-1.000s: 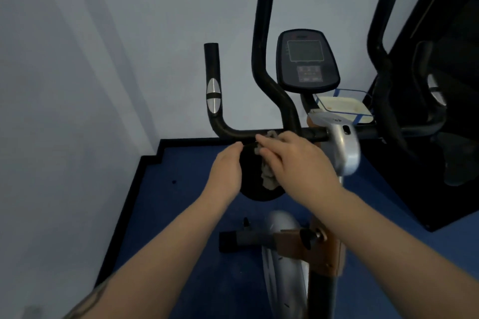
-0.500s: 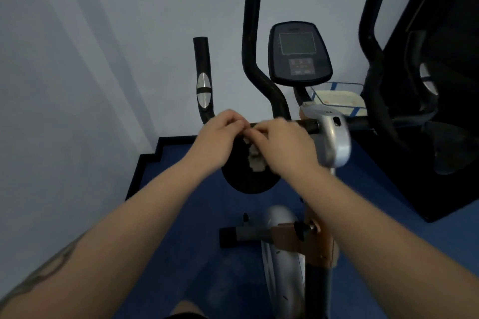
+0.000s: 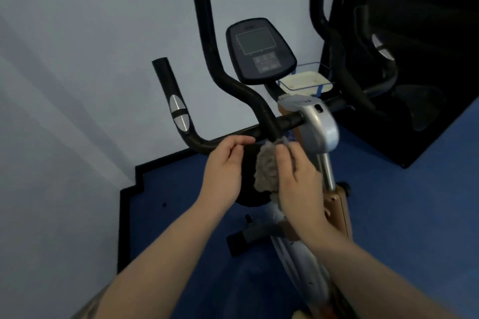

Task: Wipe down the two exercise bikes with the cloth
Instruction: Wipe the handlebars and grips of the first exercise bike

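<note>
My right hand (image 3: 298, 184) is pinching the grey cloth (image 3: 267, 171) under the handlebar (image 3: 233, 137); my left hand (image 3: 223, 168), fingers curling, is touching it. Console (image 3: 260, 52) and plastic tray (image 3: 305, 81) are sitting behind.

Grey cloth (image 3: 265, 168), black handlebar (image 3: 228, 140), blue floor (image 3: 181, 189)

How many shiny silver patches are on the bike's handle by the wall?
2. Both sit on the short left handle: the upper silver patch and the lower silver patch, split by a black band. The handles on the other side are too dark to check.
</note>
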Demonstrator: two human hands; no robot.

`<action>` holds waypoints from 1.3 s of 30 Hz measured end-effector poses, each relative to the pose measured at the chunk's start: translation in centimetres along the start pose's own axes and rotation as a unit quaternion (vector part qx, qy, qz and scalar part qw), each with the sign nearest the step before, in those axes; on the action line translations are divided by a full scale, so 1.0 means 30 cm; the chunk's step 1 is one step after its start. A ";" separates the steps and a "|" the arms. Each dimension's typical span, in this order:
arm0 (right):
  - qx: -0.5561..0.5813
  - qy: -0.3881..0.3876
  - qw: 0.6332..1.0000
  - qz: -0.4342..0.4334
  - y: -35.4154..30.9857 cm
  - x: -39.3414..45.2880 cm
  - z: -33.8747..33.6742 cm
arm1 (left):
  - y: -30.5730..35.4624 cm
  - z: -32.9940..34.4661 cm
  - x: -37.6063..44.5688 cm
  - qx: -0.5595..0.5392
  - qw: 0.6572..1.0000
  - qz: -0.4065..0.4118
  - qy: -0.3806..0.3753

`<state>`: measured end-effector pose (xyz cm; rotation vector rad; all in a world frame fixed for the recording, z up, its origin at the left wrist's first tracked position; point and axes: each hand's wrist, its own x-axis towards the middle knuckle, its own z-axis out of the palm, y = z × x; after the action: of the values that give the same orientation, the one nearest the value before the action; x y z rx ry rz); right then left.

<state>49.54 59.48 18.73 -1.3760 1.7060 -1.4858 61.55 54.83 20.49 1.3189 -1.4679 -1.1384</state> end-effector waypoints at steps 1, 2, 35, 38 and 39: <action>-0.009 0.014 1.000 0.014 0.001 0.022 0.005 | 0.000 -0.001 0.001 -0.001 1.000 0.000 -0.002; -0.026 0.023 0.999 0.023 -0.006 0.054 0.006 | 0.002 -0.003 0.002 -0.003 1.000 0.000 -0.007; -0.166 -0.174 0.960 -0.145 -0.115 -0.017 0.026 | -0.066 -0.036 -0.102 -0.240 0.968 -0.064 0.031; -0.129 -0.153 0.968 -0.154 -0.136 -0.006 0.069 | -0.066 -0.019 -0.111 -0.241 0.967 -0.067 0.055; -0.123 -0.152 0.967 -0.163 -0.126 -0.036 0.066 | -0.066 -0.019 -0.113 -0.247 0.965 -0.070 0.060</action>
<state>53.01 59.98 21.40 -1.9815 1.5596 -1.1655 62.90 58.09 18.66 1.1233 -0.9290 -1.3800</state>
